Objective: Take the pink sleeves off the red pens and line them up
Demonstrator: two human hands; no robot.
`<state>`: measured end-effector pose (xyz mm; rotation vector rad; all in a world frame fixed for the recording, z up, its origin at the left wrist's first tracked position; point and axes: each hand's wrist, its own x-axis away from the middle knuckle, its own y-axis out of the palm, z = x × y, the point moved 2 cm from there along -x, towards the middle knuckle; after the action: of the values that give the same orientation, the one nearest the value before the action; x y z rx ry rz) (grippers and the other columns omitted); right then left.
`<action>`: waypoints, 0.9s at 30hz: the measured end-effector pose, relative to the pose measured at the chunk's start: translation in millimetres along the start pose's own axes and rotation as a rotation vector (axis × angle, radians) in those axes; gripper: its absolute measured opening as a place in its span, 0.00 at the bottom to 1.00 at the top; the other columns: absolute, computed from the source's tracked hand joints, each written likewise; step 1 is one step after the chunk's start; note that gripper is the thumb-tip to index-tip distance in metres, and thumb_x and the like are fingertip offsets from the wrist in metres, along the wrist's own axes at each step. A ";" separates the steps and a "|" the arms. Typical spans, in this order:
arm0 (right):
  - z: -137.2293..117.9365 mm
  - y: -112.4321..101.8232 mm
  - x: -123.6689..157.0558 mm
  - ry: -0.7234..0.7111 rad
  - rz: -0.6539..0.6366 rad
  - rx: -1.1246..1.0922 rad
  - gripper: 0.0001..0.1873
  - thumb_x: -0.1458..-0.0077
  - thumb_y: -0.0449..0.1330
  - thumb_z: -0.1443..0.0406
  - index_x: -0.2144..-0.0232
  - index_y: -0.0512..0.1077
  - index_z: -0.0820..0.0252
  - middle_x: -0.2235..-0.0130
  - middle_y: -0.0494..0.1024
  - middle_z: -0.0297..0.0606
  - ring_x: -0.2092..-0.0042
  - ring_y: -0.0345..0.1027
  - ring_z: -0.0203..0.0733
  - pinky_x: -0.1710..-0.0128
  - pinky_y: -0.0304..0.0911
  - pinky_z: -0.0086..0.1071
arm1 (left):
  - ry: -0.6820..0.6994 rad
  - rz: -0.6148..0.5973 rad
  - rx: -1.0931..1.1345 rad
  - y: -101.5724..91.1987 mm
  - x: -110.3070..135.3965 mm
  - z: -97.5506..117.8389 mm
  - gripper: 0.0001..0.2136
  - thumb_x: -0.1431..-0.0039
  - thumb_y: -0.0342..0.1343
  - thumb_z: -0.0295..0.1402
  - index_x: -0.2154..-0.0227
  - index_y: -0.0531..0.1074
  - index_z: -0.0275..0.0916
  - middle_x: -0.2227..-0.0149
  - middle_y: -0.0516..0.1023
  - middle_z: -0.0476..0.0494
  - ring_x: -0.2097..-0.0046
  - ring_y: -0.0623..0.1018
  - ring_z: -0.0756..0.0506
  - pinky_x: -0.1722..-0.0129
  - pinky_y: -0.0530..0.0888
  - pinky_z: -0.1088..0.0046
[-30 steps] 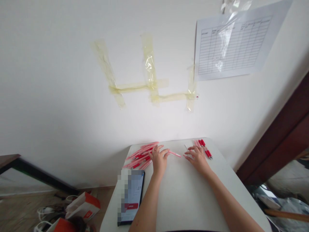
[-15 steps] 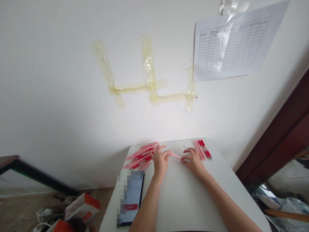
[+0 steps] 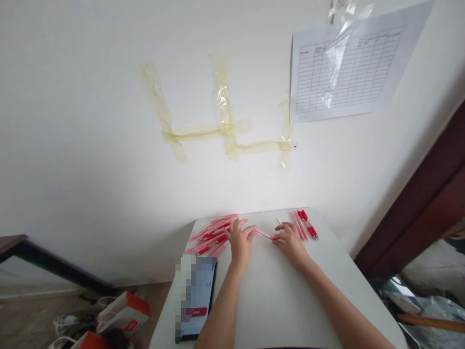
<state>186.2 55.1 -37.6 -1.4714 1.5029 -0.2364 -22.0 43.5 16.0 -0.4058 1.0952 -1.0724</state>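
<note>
A single pink pen spans the gap between my two hands on the white table. My left hand rests flat with fingers spread, its fingertips touching the pen's left end, beside a heap of pink and red pens. My right hand has its fingers curled over the pen's right end. A smaller group of pink and red pens lies just right of that hand.
A phone lies on the table's left edge. The table stands against a white wall with yellowed tape strips and a printed sheet. Orange and white bags sit on the floor at left. A dark wooden frame rises at right.
My right hand has moved left from the small pen group to the right end of the single pink pen. My left hand has stayed by the heap.
</note>
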 end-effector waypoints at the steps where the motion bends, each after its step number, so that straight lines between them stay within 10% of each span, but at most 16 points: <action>1: 0.1 -0.1 0.0 0.004 0.001 0.003 0.07 0.42 0.63 0.63 0.68 0.82 0.51 0.50 0.75 0.44 0.41 0.59 0.55 0.41 0.61 0.53 | -0.003 -0.002 0.003 -0.3 -0.1 0.2 0.09 0.42 0.63 0.31 0.61 0.82 0.54 0.45 0.77 0.47 0.36 0.65 0.35 0.36 0.55 0.39; 27: 3.1 -16.1 0.6 0.036 0.132 0.078 0.10 0.40 0.60 0.58 0.67 0.80 0.52 0.52 0.75 0.44 0.43 0.61 0.55 0.42 0.61 0.51 | -0.103 0.010 -0.008 -8.5 -4.5 -3.4 0.08 0.43 0.64 0.32 0.62 0.82 0.52 0.46 0.78 0.44 0.35 0.65 0.33 0.35 0.53 0.33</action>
<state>199.1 52.0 -28.0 -1.3067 1.5949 -0.2400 -29.4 44.1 22.9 -0.4560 1.0094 -1.0273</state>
